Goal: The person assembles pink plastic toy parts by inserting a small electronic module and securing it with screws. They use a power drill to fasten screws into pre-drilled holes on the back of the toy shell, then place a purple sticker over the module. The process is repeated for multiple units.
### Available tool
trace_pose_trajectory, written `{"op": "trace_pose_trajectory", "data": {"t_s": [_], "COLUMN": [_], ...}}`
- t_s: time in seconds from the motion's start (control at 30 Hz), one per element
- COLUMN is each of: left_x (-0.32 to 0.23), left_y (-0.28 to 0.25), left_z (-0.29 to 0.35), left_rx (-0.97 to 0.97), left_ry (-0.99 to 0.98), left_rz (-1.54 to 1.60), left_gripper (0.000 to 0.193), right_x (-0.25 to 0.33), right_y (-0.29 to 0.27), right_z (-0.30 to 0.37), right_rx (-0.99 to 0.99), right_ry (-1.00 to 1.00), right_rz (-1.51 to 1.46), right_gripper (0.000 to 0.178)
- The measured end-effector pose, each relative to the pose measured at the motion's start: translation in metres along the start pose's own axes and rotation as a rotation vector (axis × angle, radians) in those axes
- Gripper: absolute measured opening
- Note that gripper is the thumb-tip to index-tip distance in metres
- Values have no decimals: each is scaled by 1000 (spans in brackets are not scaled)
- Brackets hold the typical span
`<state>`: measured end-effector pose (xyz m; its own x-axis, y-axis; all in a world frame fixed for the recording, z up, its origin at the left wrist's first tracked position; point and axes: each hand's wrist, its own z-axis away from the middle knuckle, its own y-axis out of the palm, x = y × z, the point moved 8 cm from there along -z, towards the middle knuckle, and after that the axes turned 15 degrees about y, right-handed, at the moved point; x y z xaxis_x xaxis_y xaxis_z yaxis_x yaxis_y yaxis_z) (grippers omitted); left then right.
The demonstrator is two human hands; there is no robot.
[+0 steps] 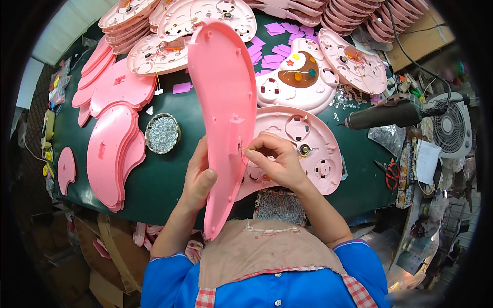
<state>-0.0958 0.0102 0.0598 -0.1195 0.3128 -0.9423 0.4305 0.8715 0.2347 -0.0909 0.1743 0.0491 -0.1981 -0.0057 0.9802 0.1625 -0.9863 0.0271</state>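
Observation:
A curved pink plastic cover stands nearly upright before me, its ribbed inner side toward me. My left hand grips its left edge, the thumb in front. At the raised box-shaped part of the cover, my right hand pinches what looks like a thin wire; its ends are hard to make out. Behind my right hand lies a pale pink shell with round openings and a small round metal part. The cover hides part of that shell.
Stacked pink covers and a bowl of screws are on the left. Wired shells, purple pieces and a finished-looking panel lie farther back. At right are a hanging electric screwdriver, red-handled cutters and a fan.

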Motion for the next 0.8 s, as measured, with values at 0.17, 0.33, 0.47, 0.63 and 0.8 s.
{"op": "trace_pose_trajectory", "data": {"t_s": [0.17,0.33,0.47,0.63,0.8], "left_x": [27,33,19,-9,-11], "left_y": [-8,-6,-7,-9,-3], "left_z": [-4,-10,-14,-9,-7], "left_rx": [131,178,178,83,-253], "left_ry": [-62,-82,-18,14,-156], "left_rz": [95,122,91,-4,365], "left_gripper": [118,127,117,89,70], "right_x": [1,1,-2,-15,13], "right_y": [8,11,12,8,37], "right_z": [-9,-4,-5,-3,31], "right_rx": [34,45,69,103,-257], "right_ry": [-85,18,-50,-69,-391], "right_rz": [132,113,49,-82,468], "right_gripper": [12,13,12,10,50]}}
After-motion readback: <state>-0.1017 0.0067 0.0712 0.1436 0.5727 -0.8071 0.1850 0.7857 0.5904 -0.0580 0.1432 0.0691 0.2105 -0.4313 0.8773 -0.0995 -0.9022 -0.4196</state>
